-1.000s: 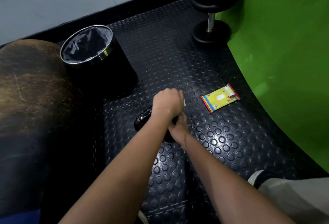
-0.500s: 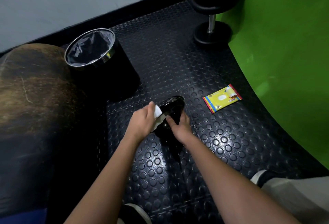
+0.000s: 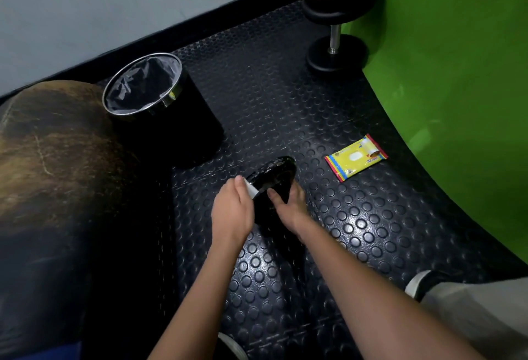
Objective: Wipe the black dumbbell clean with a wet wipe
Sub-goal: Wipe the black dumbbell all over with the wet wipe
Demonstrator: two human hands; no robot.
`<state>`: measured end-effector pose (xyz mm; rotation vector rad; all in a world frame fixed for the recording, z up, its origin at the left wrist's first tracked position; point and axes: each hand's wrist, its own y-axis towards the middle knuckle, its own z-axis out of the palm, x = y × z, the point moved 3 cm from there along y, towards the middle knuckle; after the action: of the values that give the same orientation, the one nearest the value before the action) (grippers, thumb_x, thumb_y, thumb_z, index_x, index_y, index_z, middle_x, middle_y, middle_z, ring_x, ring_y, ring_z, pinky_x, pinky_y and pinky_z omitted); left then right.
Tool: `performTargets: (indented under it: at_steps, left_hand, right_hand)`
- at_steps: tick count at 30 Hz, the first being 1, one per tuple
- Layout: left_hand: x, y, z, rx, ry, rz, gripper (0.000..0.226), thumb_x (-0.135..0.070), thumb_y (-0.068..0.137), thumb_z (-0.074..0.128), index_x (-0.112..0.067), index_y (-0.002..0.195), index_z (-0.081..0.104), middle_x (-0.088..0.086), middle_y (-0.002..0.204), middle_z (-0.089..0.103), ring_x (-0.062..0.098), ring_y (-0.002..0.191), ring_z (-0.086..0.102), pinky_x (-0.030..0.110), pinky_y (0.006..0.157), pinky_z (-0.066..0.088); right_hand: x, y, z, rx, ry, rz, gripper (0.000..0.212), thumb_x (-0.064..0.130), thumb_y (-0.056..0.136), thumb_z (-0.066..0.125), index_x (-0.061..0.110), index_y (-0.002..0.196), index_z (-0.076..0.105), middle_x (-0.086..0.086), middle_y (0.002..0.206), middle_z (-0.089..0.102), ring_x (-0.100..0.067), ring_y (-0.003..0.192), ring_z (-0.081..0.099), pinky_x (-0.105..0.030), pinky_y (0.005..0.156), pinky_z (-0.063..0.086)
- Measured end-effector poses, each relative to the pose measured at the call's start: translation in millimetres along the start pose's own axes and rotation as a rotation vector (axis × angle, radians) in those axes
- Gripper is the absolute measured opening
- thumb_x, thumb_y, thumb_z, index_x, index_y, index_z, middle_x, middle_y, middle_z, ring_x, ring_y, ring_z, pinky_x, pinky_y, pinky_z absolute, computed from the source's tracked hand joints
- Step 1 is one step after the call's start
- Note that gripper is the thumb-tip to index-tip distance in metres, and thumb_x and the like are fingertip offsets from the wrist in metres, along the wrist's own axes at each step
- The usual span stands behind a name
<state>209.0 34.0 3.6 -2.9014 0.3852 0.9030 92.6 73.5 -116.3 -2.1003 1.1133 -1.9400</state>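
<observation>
The black dumbbell [image 3: 273, 178] lies tilted on the studded rubber floor at the centre of the head view, one glossy end plate facing up. My right hand [image 3: 288, 205] grips it from the right, thumb across its dark body. My left hand [image 3: 233, 208] holds a white wet wipe [image 3: 249, 189] against the plate's left rim; only a corner of the wipe shows past my fingers. The dumbbell's lower part is hidden behind both hands.
A black bin [image 3: 160, 108] with a chrome rim and liner stands to the upper left. A yellow wet-wipe pack [image 3: 355, 158] lies to the right. Another dumbbell [image 3: 334, 13] stands upright at the back. A green curved wall [image 3: 457, 88] borders the right, a brown padded object [image 3: 51, 173] the left.
My left hand moved from on top of the dumbbell down to its left side, uncovering the end plate. The wipe's white corner came into view. My right hand keeps its grip.
</observation>
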Motion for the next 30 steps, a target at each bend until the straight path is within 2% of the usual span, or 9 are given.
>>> performTargets:
  at_steps: [9, 11, 13, 15, 17, 21, 23, 26, 30]
  left_hand:
    - [-61, 55, 18, 0.444, 0.448, 0.020, 0.033, -0.019, 0.103, 0.026, -0.002, 0.122, 0.046, 0.024, 0.129, 0.055, 0.044, 0.115, 0.052, 0.048, 0.089, 0.042]
    - [-78, 57, 34, 0.416, 0.556, 0.003, 0.038, -0.026, 0.102, 0.028, -0.007, 0.127, 0.050, 0.019, 0.127, 0.058, 0.039, 0.113, 0.056, 0.046, 0.082, 0.042]
    - [-93, 49, 46, 0.324, 0.616, -0.039, 0.046, -0.032, 0.105, 0.022, -0.008, 0.125, 0.056, 0.013, 0.121, 0.063, 0.033, 0.110, 0.059, 0.040, 0.078, 0.036]
    - [-102, 38, 57, 0.228, 0.769, 0.035, 0.044, -0.031, 0.105, 0.022, -0.008, 0.124, 0.054, 0.012, 0.118, 0.061, 0.030, 0.107, 0.058, 0.038, 0.077, 0.035]
    - [-101, 26, 63, 0.155, 0.905, 0.176, 0.035, -0.025, 0.102, 0.026, -0.010, 0.121, 0.051, 0.011, 0.115, 0.056, 0.028, 0.102, 0.054, 0.038, 0.080, 0.037]
    - [-78, 18, 63, 0.113, 0.819, 0.401, 0.033, -0.023, 0.097, 0.038, -0.012, 0.126, 0.047, 0.009, 0.111, 0.051, 0.026, 0.098, 0.049, 0.038, 0.086, 0.039]
    - [-65, 21, 59, 0.081, 0.704, 0.461, 0.042, -0.029, 0.098, 0.044, -0.012, 0.136, 0.043, 0.008, 0.116, 0.053, 0.026, 0.103, 0.051, 0.038, 0.090, 0.041]
    - [-49, 20, 39, 0.010, 0.515, 0.367, 0.040, -0.036, 0.105, 0.033, -0.015, 0.134, 0.050, 0.005, 0.114, 0.060, 0.025, 0.101, 0.058, 0.037, 0.086, 0.044]
    - [-18, 13, 17, 0.018, 0.324, 0.283, 0.044, -0.043, 0.106, 0.020, -0.020, 0.116, 0.056, -0.002, 0.104, 0.063, 0.021, 0.095, 0.060, 0.038, 0.085, 0.046]
  right_hand:
    - [2, -3, 0, -0.022, 0.006, -0.029, 0.073, 0.037, 0.093, 0.060, 0.027, 0.156, 0.023, -0.001, 0.160, 0.019, -0.025, 0.145, 0.029, -0.042, 0.120, 0.026]
    - [-7, 7, 5, -0.003, 0.024, -0.013, 0.070, 0.046, 0.083, 0.063, 0.027, 0.146, 0.038, 0.000, 0.149, 0.032, -0.020, 0.131, 0.039, -0.042, 0.114, 0.033]
    - [-14, 8, 5, 0.006, 0.114, 0.020, 0.044, 0.051, 0.072, 0.066, 0.025, 0.106, 0.055, 0.001, 0.114, 0.052, -0.016, 0.103, 0.046, -0.032, 0.091, 0.044]
    - [-10, -5, 4, 0.038, 0.132, 0.065, 0.022, 0.018, 0.094, 0.060, 0.024, 0.079, 0.045, 0.008, 0.077, 0.057, -0.014, 0.077, 0.049, -0.013, 0.063, 0.047]
    - [-4, -15, 5, 0.085, 0.306, 0.074, 0.039, -0.008, 0.103, 0.031, 0.021, 0.080, 0.043, 0.009, 0.082, 0.053, -0.004, 0.074, 0.050, -0.006, 0.054, 0.047]
    - [-4, -1, -1, 0.040, 0.422, 0.047, 0.031, 0.011, 0.108, 0.028, 0.015, 0.091, 0.054, 0.001, 0.082, 0.061, -0.005, 0.064, 0.065, -0.012, 0.049, 0.049]
    - [-3, 10, 3, -0.024, 0.352, -0.011, 0.030, 0.030, 0.106, 0.039, 0.011, 0.112, 0.060, -0.007, 0.092, 0.070, -0.016, 0.076, 0.072, -0.024, 0.059, 0.055]
    - [-26, 28, 10, 0.001, 0.125, 0.002, 0.068, 0.067, 0.082, 0.048, 0.026, 0.137, 0.048, -0.008, 0.139, 0.053, -0.028, 0.125, 0.055, -0.040, 0.096, 0.049]
    - [-3, 1, 3, -0.002, 0.011, -0.026, 0.082, 0.055, 0.090, 0.059, 0.028, 0.156, 0.020, -0.001, 0.163, 0.014, -0.025, 0.147, 0.025, -0.044, 0.120, 0.027]
